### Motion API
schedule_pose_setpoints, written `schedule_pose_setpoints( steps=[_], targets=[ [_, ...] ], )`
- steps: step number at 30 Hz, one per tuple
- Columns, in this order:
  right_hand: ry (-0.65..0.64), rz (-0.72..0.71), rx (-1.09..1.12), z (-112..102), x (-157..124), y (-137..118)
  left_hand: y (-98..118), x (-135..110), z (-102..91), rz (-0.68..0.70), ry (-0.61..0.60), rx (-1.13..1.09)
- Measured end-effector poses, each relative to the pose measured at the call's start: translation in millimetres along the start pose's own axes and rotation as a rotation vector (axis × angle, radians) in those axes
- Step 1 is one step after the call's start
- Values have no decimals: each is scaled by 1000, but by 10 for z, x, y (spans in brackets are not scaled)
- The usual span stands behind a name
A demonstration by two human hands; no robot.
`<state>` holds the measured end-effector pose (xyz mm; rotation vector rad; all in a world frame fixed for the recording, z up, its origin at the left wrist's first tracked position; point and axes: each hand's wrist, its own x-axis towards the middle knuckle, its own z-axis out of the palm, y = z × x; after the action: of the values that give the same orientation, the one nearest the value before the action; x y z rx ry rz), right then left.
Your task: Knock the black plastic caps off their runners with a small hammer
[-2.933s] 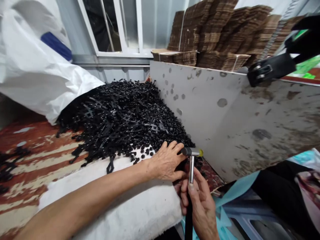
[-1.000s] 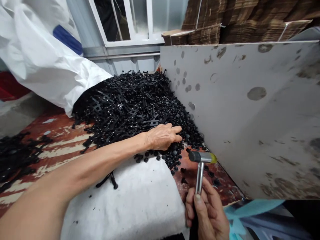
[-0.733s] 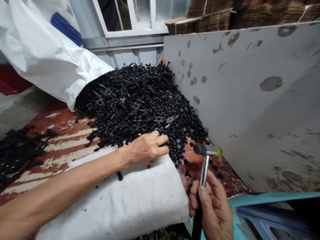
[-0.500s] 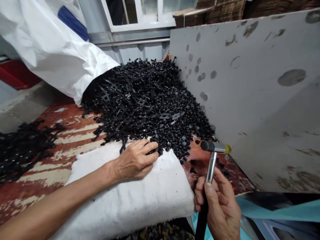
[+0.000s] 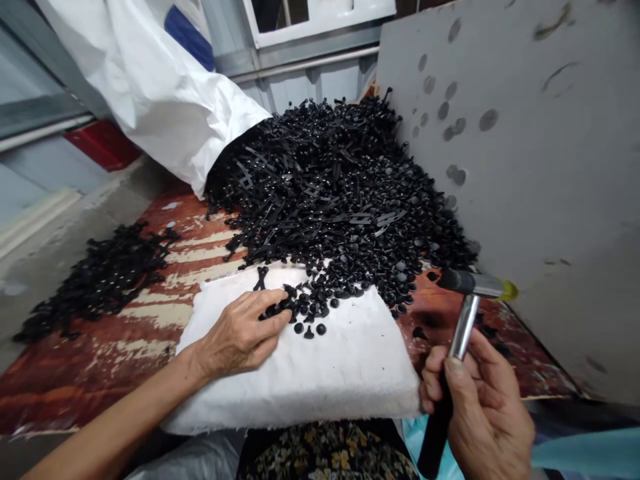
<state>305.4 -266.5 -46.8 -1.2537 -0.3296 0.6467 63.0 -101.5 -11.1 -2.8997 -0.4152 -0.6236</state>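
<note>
My left hand (image 5: 247, 330) rests on a folded white cloth (image 5: 345, 363), its fingers curled round a few small black plastic pieces at the edge of the heap. Some round-headed black pieces (image 5: 310, 307) lie loose on the cloth just beyond the fingertips. My right hand (image 5: 480, 393) is wrapped round the dark handle of a small mallet (image 5: 465, 327). The mallet is held upright, right of the cloth; its metal head has a black face on one end and a yellow one on the other.
A large heap of black plastic pieces (image 5: 325, 180) spills from a white sack (image 5: 165, 93). A smaller black pile (image 5: 115, 273) lies left on the worn red-brown tabletop (image 5: 200, 273). A stained grey board (image 5: 525, 167) stands along the right side.
My left hand has drawn back from the heap toward me, and loose black pieces now lie spread on the cloth. The right hand still holds the mallet. The view has shifted.
</note>
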Motion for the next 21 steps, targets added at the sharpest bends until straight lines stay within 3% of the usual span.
schedule_pose_setpoints(
  steps=[4,7,10,12,15,21],
  targets=[
    [5,-13,-13,6,-7,0,-21,-23,-133,-202,54,7],
    [-18,-38,-15,3,-3,15,-28,194,-130,-336,109,98],
    [-53,-62,-16,-3,9,40,43,624,12,-234,52,4],
    [-53,-71,-13,-6,18,56,145,960,159,-97,-37,-91],
    [-50,-68,-4,-14,26,74,319,1394,384,-21,-227,-97],
    [-91,-34,24,-38,30,96,440,1793,632,-3,-382,-42]
  ],
)
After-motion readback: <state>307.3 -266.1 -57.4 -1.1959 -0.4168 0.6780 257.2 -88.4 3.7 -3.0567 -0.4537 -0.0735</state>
